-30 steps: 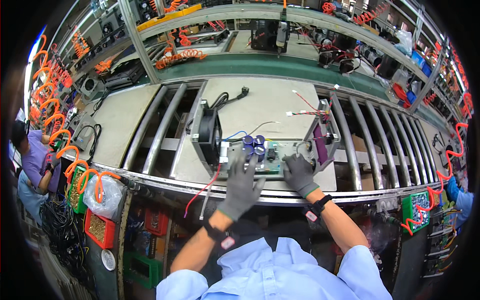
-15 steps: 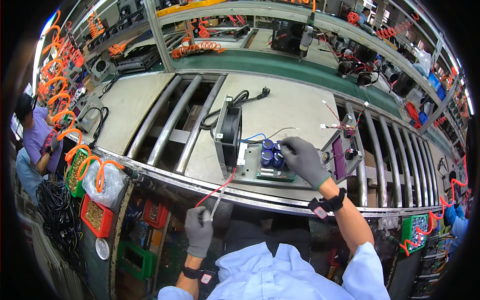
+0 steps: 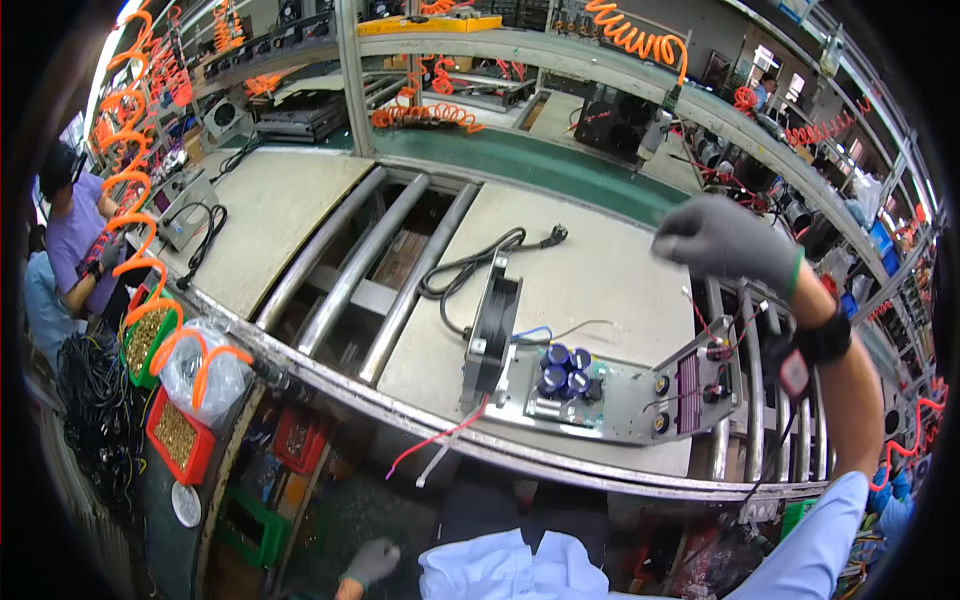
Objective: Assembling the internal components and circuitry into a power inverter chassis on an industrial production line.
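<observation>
My right hand [image 3: 728,240], in a grey glove, is raised over the far right of the work board. Its fingers reach leftward, apart from anything, and look empty. The closest tool is a hanging power screwdriver [image 3: 656,135]. Low down, my gloved left hand [image 3: 372,562] is loosely curled with nothing visible in it. On the board lies a metal chassis [image 3: 625,392] with a circuit board carrying blue capacitors [image 3: 565,370]. A black fan [image 3: 494,325] stands upright at its left end. From there a red wire [image 3: 437,436] and a white cable tie [image 3: 436,462] hang over the front edge.
A black power cord [image 3: 465,265] lies behind the fan. Metal rollers [image 3: 345,275] flank the board. At left are a red bin of small brass-coloured parts [image 3: 180,435], a plastic bag [image 3: 195,370] and an orange coiled hose [image 3: 130,180]. Another person [image 3: 75,235] works there.
My right hand has left the capacitors and risen to the far right. My left hand has let go of the red wire and white tie and dropped lower. The view has shifted.
</observation>
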{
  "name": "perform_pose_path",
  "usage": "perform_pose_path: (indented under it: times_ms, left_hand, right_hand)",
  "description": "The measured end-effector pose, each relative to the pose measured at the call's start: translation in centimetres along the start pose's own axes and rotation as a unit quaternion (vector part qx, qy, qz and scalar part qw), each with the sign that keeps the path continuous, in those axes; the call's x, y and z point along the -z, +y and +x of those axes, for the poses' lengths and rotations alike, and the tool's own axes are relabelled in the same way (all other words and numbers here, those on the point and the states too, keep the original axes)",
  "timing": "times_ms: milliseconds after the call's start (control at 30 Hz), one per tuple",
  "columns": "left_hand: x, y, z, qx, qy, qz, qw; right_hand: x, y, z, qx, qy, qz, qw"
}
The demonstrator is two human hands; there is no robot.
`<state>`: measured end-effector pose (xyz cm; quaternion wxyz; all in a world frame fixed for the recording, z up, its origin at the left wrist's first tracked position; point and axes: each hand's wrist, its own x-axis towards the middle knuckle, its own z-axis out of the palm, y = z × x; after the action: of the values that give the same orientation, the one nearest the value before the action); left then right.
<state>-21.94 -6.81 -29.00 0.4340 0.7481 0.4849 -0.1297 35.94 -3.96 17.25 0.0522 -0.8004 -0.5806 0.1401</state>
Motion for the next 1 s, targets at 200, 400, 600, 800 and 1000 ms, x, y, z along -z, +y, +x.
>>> perform_pose_path:
  times_ms: [200,400,600,800,1000]
  left_hand:
    - [-2.1,-2.1,-1.5,0.037,-0.098,-0.044,0.993]
    - [1.4,0.2,-1.5,0.098,0.053,-0.12,0.987]
    - [6.6,-1.4,1.5,0.196,0.106,-0.041,0.974]
    - [17.8,5.9,-1.8,0.177,0.484,0.007,0.857]
    - [27.9,3.1,-4.3,0.177,0.674,0.258,0.669]
  right_hand:
    - [10.8,12.7,11.2,-0.201,0.07,-0.14,0.967]
    - [7.9,24.5,26.1,-0.105,0.148,-0.186,0.966]
    - [-0.3,39.4,32.9,0.265,0.246,-0.116,0.925]
    - [-1.1,28.8,33.3,-0.096,0.41,0.323,0.847]
    - [0.9,34.6,34.8,-0.178,0.388,0.104,0.898]
